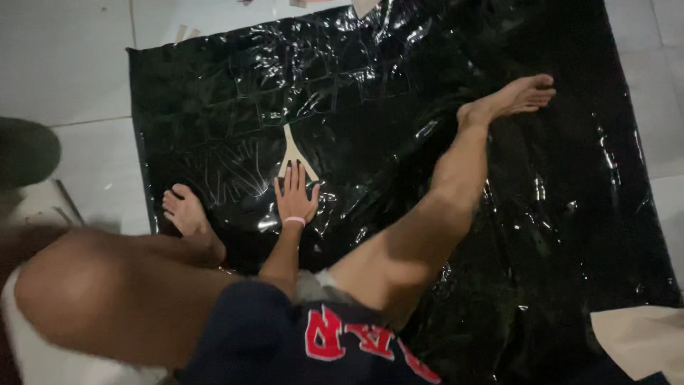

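A large glossy black sheet (399, 85) lies spread over the tiled floor. On it rests a thin beige Y-shaped cut-out (291, 148). My left hand (295, 196), with a pink band at the wrist, lies flat with fingers apart on the lower end of that cut-out. Faint traced outlines (235, 171) show on the sheet just left of the hand. My right hand is out of sight. I sit on the sheet's near edge, my left foot (187, 210) tucked beside the hand and my right leg stretched out to a foot (516, 96) farther across the sheet.
A beige paper piece (641, 342) lies at the sheet's lower right corner. Small beige scraps (187, 32) sit past the far edge. A dark rounded object (25, 151) stands on the tiles (71, 64) at the left.
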